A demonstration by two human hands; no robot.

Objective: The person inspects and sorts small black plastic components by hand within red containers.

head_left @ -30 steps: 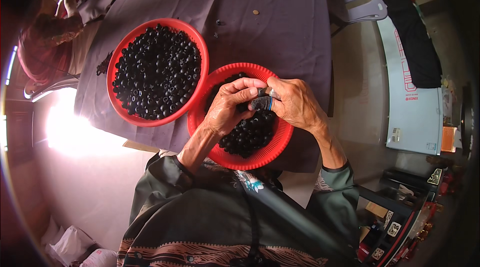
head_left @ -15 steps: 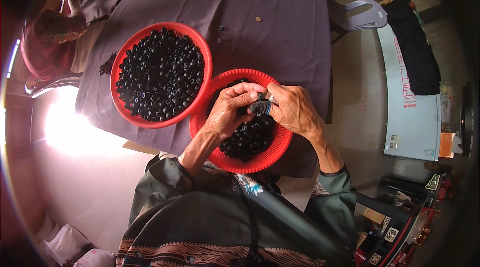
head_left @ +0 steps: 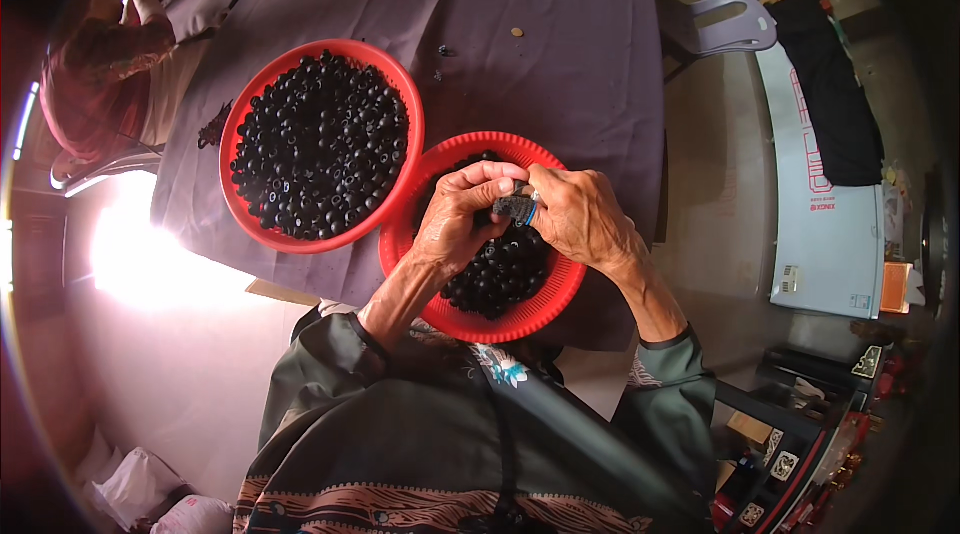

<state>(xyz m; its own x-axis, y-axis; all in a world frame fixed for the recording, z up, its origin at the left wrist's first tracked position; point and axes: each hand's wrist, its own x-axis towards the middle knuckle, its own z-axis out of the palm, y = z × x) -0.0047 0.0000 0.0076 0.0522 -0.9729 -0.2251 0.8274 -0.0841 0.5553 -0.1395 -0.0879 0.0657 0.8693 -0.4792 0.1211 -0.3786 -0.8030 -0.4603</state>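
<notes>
Left hand (head_left: pixel 460 214) and right hand (head_left: pixel 585 214) are pinching nearly closed on a dark pad (head_left: pixel 515 207).
The pad is now showing a squarer face, suggesting continued turning; it is hovering over a red basket's (head_left: pixel 530 306) two-o'clock side, while round black pieces (head_left: pixel 320 149) are filling another basket (head_left: pixel 417 114) at ten o'clock.

Two bead-filled red basins (head_left: pixel 325 246) (head_left: pixel 480 332), one lilac chair (head_left: pixel 745 37)

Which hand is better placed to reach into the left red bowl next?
Probably the left hand: it is nearer that red bowl, while the right hand lies on the far side of it. Both, though, are busy at a small dark thing.
</notes>
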